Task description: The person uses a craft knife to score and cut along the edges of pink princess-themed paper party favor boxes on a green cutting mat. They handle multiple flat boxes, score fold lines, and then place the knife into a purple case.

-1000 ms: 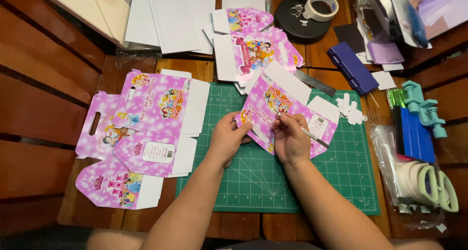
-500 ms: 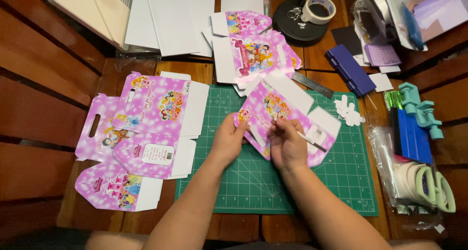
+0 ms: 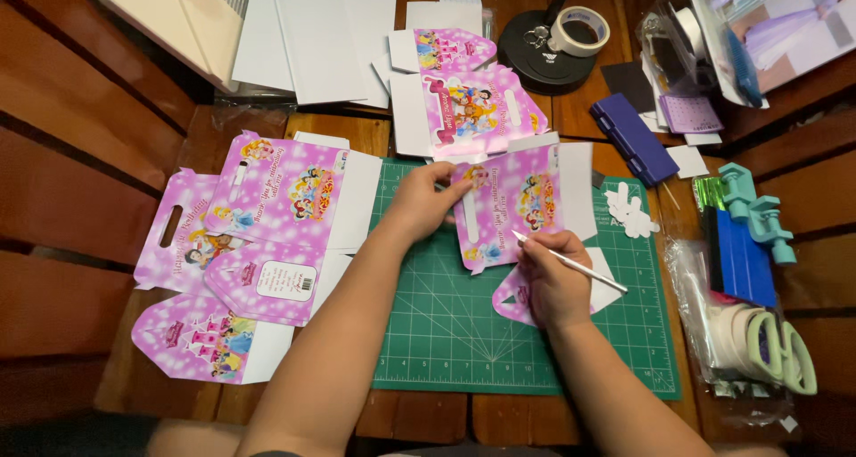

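We're over a slatted wooden table with a green cutting mat laid across it, and right here, closest to us, the right hand is closed round a thin white craft knife, its tip resting on the pink printed box cutout that lies flat on the mat. The left hand is spread, fingers pressing down on the cutout's upper left edge to pin it. By our reading this is the trimming step, with the blade working beside the white handle slot; the next stroke calls for a steady pull along the printed line while the other hand keeps the card from sliding, fingers well off the blade's path. Off to our left sits a heap of finished cutouts, about four as far as the overlaps let us count. Farther up the table, two more pink cutouts lie in a stack, with white card sheets beyond them. One roll of tape sits on a black round base, and at the right edge we count two teal punches.
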